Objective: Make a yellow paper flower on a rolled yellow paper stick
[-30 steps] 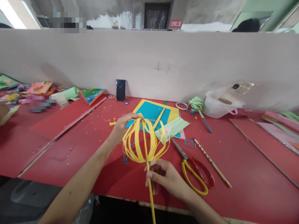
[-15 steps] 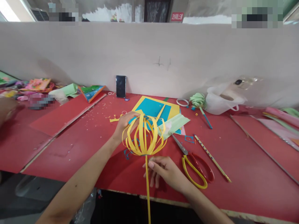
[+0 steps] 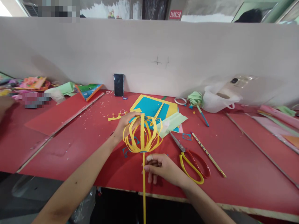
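A round yellow paper-strip lantern (image 3: 142, 133) stands on a thin yellow stick (image 3: 144, 189) over the near part of the table. Small blue discs join its strips at top and bottom. My left hand (image 3: 126, 124) holds the lantern's upper left side, its fingertips partly hidden behind the strips. Below the ball, my right hand (image 3: 163, 168) pinches the stick between thumb and forefinger, with the other fingers loosely curled. Scissors (image 3: 187, 155) with one yellow and one red handle lie to the right of this hand, beside a patterned pencil (image 3: 207, 154).
Behind the lantern lie blue paper (image 3: 149, 105) and a pale green sheet (image 3: 174, 123). A phone (image 3: 119, 85) leans on the white partition (image 3: 140, 46). Further right are a green paper ball on a stick (image 3: 195, 99) and a white plastic bag (image 3: 215, 99). Another person's arm (image 3: 6, 107) shows at far left.
The lantern has turned slightly on its stick, so a broad strip now faces me. My right thumb has shifted a little along the stick. The whole view has moved slightly.
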Tool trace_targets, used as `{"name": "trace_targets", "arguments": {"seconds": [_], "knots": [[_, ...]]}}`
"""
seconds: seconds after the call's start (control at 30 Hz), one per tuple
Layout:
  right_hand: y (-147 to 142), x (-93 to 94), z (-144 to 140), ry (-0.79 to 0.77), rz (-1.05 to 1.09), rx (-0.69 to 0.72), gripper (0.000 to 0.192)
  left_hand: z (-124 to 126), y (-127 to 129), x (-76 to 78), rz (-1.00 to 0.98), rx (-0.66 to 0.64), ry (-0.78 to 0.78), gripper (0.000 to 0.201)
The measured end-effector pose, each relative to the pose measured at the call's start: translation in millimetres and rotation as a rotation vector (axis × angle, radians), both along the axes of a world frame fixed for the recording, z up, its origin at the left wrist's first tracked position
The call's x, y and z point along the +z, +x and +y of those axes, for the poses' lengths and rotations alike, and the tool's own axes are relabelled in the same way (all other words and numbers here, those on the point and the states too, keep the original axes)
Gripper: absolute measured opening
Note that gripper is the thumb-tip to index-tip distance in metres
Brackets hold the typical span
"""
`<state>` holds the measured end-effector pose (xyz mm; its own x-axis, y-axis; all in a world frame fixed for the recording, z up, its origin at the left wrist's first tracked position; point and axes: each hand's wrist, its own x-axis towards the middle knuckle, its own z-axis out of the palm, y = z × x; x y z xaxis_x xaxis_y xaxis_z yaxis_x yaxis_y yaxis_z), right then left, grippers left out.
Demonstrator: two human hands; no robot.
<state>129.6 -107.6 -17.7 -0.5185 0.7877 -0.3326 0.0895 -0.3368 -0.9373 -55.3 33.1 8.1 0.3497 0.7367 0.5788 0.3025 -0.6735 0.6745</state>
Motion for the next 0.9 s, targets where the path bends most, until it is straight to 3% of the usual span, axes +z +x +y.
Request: {"name": "trace_targets", "arguments": {"seconds": [0.17,0.5,0.7,0.8,0.9], "knots": [[0.3,2.8,2.7,0.024,0.002,-0.010,0.029,3.6,-2.6,-6.5,0.039,-0.015,-0.015,0.022],[-1.4,0.8,1.1,0.032,-0.002,-0.064,0.025,6.3,-6.3,-3.1,0.077,0.022,-0.014,0.023],[-0.4,-3.2,0.8,0.033,-0.024,-0.059,0.036,20.9,-11.7,-17.0,0.068,0.033,-0.035,0.026],[0.1,-7.7,0.5,0.102,-0.108,-0.082,0.030,28.7,-12.1,-29.0,0.010,0.038,-0.065,0.028],[3.6,-4.2,-2.6,0.351,-0.226,-0.156,0.024,32.5,-12.6,-36.9,-0.027,0.025,-0.087,0.028]]}}
